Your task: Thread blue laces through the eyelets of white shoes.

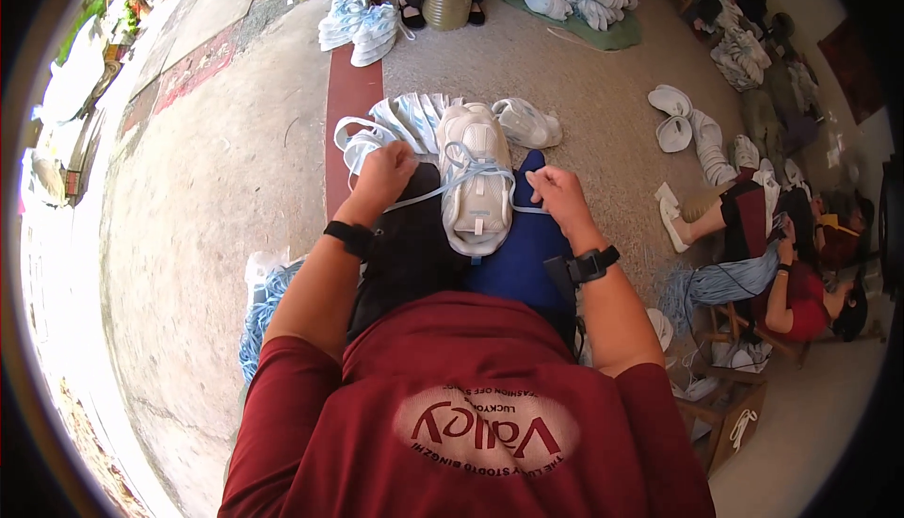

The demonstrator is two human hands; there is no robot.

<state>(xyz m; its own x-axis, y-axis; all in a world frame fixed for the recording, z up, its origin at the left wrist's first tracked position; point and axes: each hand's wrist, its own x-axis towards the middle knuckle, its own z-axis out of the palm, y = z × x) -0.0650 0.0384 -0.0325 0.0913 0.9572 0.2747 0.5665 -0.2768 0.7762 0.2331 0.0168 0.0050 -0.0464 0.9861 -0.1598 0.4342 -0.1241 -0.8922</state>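
Across the seated person's lap, toe and heel in line with the legs, a white shoe (477,205) lies between one black-covered thigh (410,259) and one blue-covered thigh (537,259). A pale blue lace (414,201) crosses its top in a loose loop, with a strand trailing out to either side.

From where I stand, the left hand (386,174) hangs above the black thigh, fingers bent inward; whether they have hold of the lace, I can't tell. The right hand (558,196) is over the blue thigh, fingers bent too, a strand running close by; I can't tell how tightly they close or whether they pinch it.

Just beyond the shoe sits a row of white shoe pieces (414,120). A heap of blue laces (270,306) lies by the person's left side.
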